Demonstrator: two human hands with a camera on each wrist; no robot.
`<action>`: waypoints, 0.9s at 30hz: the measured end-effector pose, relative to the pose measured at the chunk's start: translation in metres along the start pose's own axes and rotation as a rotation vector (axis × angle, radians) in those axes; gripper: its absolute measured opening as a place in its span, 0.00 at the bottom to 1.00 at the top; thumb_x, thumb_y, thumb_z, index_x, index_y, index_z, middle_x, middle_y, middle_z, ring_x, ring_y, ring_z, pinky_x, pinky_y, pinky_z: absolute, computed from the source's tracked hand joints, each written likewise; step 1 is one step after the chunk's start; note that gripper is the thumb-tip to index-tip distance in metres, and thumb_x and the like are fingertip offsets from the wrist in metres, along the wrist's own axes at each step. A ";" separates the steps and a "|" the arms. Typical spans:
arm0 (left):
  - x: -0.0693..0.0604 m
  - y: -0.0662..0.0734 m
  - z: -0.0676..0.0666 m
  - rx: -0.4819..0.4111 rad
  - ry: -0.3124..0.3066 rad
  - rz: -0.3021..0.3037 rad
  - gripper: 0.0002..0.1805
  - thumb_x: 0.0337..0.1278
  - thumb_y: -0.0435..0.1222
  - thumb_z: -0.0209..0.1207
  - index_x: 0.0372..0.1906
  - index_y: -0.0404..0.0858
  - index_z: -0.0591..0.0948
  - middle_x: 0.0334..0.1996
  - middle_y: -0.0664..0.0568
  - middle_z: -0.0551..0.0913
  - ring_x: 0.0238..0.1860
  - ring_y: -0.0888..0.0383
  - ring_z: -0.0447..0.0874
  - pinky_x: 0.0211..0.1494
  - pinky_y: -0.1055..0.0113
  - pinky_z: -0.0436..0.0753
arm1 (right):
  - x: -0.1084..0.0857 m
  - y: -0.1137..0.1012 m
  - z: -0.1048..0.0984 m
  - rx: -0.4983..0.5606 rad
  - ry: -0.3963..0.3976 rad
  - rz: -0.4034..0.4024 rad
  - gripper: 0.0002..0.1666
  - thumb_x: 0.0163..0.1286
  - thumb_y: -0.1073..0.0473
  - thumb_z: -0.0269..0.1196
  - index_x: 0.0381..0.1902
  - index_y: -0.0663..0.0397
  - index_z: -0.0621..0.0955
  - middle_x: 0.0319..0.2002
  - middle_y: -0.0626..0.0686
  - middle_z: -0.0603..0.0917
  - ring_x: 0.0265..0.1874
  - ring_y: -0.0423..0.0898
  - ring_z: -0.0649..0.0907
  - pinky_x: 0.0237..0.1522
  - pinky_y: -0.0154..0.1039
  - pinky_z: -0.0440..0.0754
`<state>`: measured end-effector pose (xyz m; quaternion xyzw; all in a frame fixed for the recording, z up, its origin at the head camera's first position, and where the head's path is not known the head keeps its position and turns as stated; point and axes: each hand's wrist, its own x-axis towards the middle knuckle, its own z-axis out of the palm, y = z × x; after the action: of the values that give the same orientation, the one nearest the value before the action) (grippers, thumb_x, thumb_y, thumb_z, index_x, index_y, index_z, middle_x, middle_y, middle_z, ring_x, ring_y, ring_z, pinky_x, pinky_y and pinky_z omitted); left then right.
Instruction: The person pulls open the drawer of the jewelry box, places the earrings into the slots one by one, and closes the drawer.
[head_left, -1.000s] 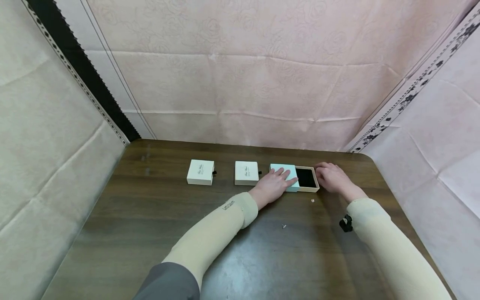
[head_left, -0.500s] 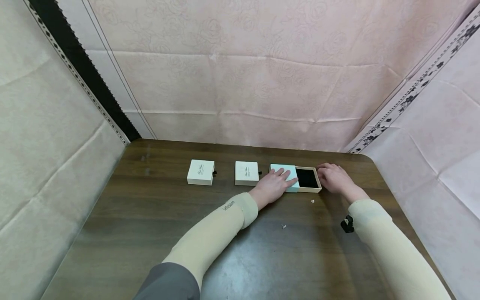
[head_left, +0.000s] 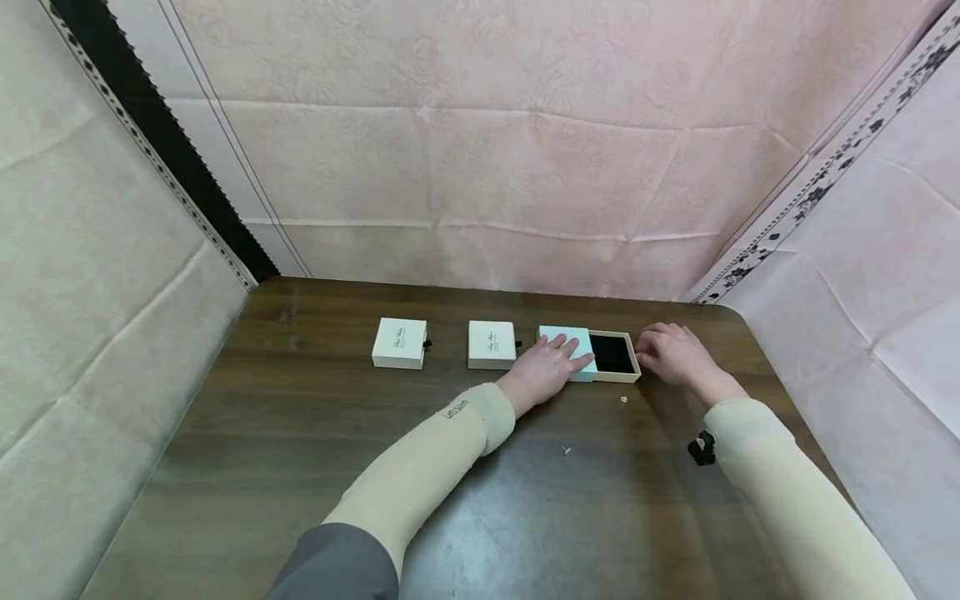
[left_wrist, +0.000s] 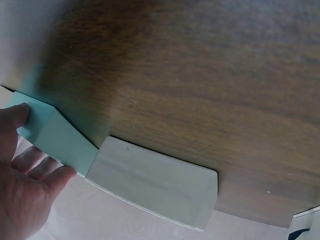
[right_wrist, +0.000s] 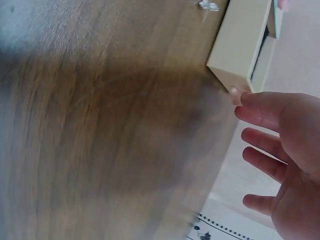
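A light-blue slide box [head_left: 558, 333] stands partly drawn out near the table's far edge. Its cream drawer [head_left: 618, 377] juts to the right and shows a black inside. My left hand [head_left: 540, 375] holds the blue sleeve [left_wrist: 65, 140]; the fingers lie over its top and the thumb presses its near side in the left wrist view. At the drawer's right end is my right hand [head_left: 672, 354], its fingers spread apart in the right wrist view. The thumb tip [right_wrist: 245, 98] is right by the drawer's corner; whether it touches, I cannot tell.
Two white boxes with black tabs, one in the middle [head_left: 491, 342] and one farther left [head_left: 400, 342], stand in the same row. Two tiny pale pieces, one near the drawer [head_left: 623, 399] and one closer to me [head_left: 566, 450], lie on the brown table [head_left: 315, 467].
The drawer slid slightly right out of the sleeve, then stayed put. My right hand has drawn a little farther right of it. My left hand has kept its place.
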<state>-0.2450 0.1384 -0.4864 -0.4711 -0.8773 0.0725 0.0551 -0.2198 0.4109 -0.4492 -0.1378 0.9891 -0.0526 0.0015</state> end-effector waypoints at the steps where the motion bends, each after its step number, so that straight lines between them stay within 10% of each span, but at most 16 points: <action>1: 0.000 0.000 0.000 -0.003 -0.002 -0.001 0.30 0.88 0.33 0.44 0.84 0.57 0.66 0.79 0.47 0.69 0.79 0.49 0.68 0.76 0.54 0.76 | -0.002 0.000 -0.002 -0.004 0.005 -0.001 0.04 0.73 0.60 0.69 0.39 0.55 0.86 0.58 0.67 0.84 0.61 0.72 0.79 0.68 0.78 0.66; 9: 0.001 0.001 -0.001 -0.023 -0.022 -0.003 0.30 0.88 0.33 0.43 0.85 0.57 0.65 0.80 0.47 0.67 0.80 0.49 0.66 0.76 0.54 0.75 | -0.027 -0.008 -0.012 -0.030 0.051 -0.008 0.17 0.75 0.55 0.69 0.53 0.62 0.87 0.61 0.69 0.84 0.66 0.72 0.77 0.74 0.76 0.61; 27: 0.001 0.001 -0.003 -0.011 -0.034 -0.012 0.31 0.88 0.32 0.44 0.85 0.58 0.64 0.81 0.48 0.66 0.81 0.50 0.65 0.77 0.54 0.75 | -0.068 -0.039 0.018 -0.106 0.349 -0.272 0.12 0.57 0.60 0.81 0.36 0.52 0.89 0.41 0.56 0.86 0.45 0.61 0.84 0.64 0.75 0.73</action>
<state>-0.2441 0.1397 -0.4837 -0.4647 -0.8814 0.0753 0.0383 -0.1432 0.3906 -0.4643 -0.2587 0.9480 -0.0233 -0.1841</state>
